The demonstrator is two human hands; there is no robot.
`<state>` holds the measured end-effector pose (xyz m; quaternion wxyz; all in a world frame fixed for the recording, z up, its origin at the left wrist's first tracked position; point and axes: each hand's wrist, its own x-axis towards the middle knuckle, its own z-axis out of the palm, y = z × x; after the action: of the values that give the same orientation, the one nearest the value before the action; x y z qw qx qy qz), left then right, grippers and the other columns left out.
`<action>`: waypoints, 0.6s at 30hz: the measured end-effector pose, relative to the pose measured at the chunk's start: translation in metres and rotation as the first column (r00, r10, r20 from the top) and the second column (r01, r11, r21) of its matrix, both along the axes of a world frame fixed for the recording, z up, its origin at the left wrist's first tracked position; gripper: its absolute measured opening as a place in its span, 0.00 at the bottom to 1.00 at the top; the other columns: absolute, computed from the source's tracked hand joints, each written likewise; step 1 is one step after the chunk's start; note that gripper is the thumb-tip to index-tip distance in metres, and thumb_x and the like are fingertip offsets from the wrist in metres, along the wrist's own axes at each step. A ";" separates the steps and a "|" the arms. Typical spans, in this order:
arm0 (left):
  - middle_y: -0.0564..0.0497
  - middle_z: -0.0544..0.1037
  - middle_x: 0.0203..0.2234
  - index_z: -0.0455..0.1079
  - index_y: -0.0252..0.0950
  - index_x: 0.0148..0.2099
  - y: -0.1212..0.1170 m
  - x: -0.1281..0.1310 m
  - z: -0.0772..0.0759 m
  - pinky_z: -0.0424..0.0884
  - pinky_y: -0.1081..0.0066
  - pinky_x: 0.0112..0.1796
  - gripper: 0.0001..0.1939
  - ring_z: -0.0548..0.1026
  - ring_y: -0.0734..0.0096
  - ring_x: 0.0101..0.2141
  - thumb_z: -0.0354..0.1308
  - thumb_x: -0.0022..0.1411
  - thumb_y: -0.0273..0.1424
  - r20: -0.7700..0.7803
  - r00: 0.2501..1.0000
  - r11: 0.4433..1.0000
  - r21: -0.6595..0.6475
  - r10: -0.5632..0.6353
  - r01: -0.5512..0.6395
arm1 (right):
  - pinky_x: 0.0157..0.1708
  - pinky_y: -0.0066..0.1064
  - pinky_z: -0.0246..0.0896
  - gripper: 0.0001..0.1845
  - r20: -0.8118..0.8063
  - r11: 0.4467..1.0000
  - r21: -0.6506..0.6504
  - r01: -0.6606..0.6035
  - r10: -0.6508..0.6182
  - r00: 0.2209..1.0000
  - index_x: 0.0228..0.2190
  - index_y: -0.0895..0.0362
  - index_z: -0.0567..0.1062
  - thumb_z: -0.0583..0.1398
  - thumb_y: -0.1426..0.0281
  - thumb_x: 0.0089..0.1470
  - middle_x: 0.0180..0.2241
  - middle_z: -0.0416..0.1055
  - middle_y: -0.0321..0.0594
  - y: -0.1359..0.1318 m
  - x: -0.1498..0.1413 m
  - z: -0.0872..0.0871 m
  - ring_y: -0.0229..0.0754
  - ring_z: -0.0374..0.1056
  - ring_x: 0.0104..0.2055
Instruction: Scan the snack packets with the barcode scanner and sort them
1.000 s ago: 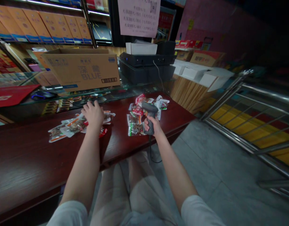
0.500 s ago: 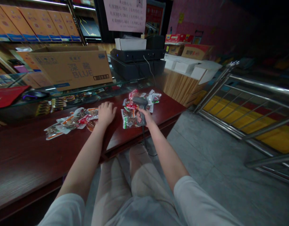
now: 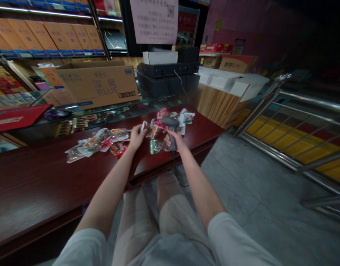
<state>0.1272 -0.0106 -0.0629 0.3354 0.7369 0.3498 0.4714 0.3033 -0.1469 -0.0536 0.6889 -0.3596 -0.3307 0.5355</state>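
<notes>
My right hand (image 3: 173,139) grips the handle of a grey barcode scanner (image 3: 170,125), its head pointing over a pile of snack packets (image 3: 183,117) on the dark red wooden counter (image 3: 42,184). My left hand (image 3: 137,136) pinches a small snack packet (image 3: 145,127) just left of the scanner's head, lifted a little above the counter. Another spread of snack packets (image 3: 98,144) lies to the left of my left hand. The scanner's cable (image 3: 177,173) hangs down off the counter edge.
A cardboard box (image 3: 98,83) marked BLUE stands on a glass case behind the counter, with a black till machine (image 3: 168,75) to its right. Shelves of orange boxes (image 3: 48,37) fill the back left. A steel railing (image 3: 291,122) runs along the right.
My left hand left the left-hand spread, moved right and picked up a small packet, holding it beside the scanner. The right hand kept its grip on the scanner.
</notes>
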 end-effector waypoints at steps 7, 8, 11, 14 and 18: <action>0.56 0.69 0.34 0.58 0.42 0.41 0.003 -0.005 0.003 0.75 0.62 0.40 0.18 0.70 0.77 0.30 0.60 0.52 0.39 0.464 0.886 0.936 -0.300 -0.024 0.183 | 0.10 0.23 0.51 0.20 0.018 1.000 0.006 -0.025 0.025 1.000 0.28 0.54 0.61 0.66 0.59 0.43 0.15 0.62 0.24 -0.001 -0.001 0.001 0.30 0.55 0.11; 0.57 0.69 0.33 0.56 0.43 0.41 0.004 -0.005 0.004 0.75 0.61 0.40 0.18 0.69 0.79 0.28 0.61 0.52 0.39 0.496 0.868 0.921 -0.328 -0.020 0.208 | 0.10 0.23 0.50 0.20 0.025 1.000 0.004 -0.026 0.026 0.999 0.28 0.54 0.61 0.67 0.59 0.43 0.15 0.61 0.24 -0.002 -0.001 0.001 0.30 0.55 0.11; 0.59 0.68 0.31 0.54 0.43 0.40 0.006 -0.007 0.007 0.75 0.62 0.40 0.19 0.68 0.81 0.26 0.62 0.51 0.36 0.554 0.832 0.905 -0.348 -0.013 0.246 | 0.10 0.23 0.51 0.20 0.046 0.999 0.002 -0.042 0.042 0.998 0.28 0.54 0.61 0.66 0.59 0.44 0.16 0.62 0.24 -0.004 -0.003 0.003 0.30 0.55 0.11; 0.59 0.68 0.30 0.55 0.42 0.39 0.009 -0.010 0.008 0.74 0.65 0.39 0.19 0.69 0.81 0.26 0.62 0.50 0.34 0.584 0.812 0.907 -0.339 -0.005 0.250 | 0.10 0.23 0.51 0.19 0.061 0.997 0.001 -0.074 0.074 0.995 0.27 0.54 0.61 0.66 0.60 0.45 0.16 0.63 0.25 -0.006 -0.004 0.004 0.29 0.55 0.11; 0.59 0.69 0.29 0.56 0.41 0.39 0.014 -0.012 0.006 0.71 0.73 0.35 0.18 0.71 0.79 0.27 0.62 0.51 0.33 0.552 0.834 0.929 -0.311 0.007 0.199 | 0.10 0.23 0.50 0.18 0.064 0.990 -0.011 -0.139 0.139 0.988 0.32 0.56 0.65 0.65 0.61 0.45 0.16 0.62 0.24 -0.008 -0.003 0.004 0.29 0.54 0.11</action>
<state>0.1155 0.0034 -0.0572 0.5720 0.5162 0.2815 0.5719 0.3003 -0.1544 -0.0494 0.6377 -0.3552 -0.3752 0.5714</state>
